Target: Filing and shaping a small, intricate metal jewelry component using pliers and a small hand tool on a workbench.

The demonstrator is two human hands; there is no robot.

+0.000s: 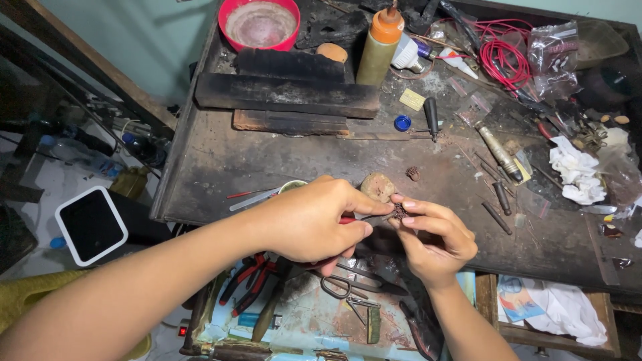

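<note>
My left hand (pixel 314 220) grips a slim tool with a red handle (pixel 348 220), its tip pointing right toward my other hand. My right hand (pixel 435 237) pinches a small, dark brown, rough bead-like piece (pixel 400 212) between thumb and fingers. Tool tip and piece meet just above the front edge of a dark, worn workbench (pixel 221 160). A round tan lump (pixel 378 186) lies on the bench just behind my fingers, and a small dark crumb (pixel 412 173) sits a little farther back.
Charred wooden blocks (pixel 287 93), a red bowl (pixel 261 23), an orange-capped bottle (pixel 380 47), red wire (pixel 501 57), a metal punch (pixel 498 150) and white tissue (pixel 575 174) crowd the bench. An open drawer below holds scissors (pixel 344 286) and red-handled pliers (pixel 251 277). A tablet (pixel 90 224) lies left.
</note>
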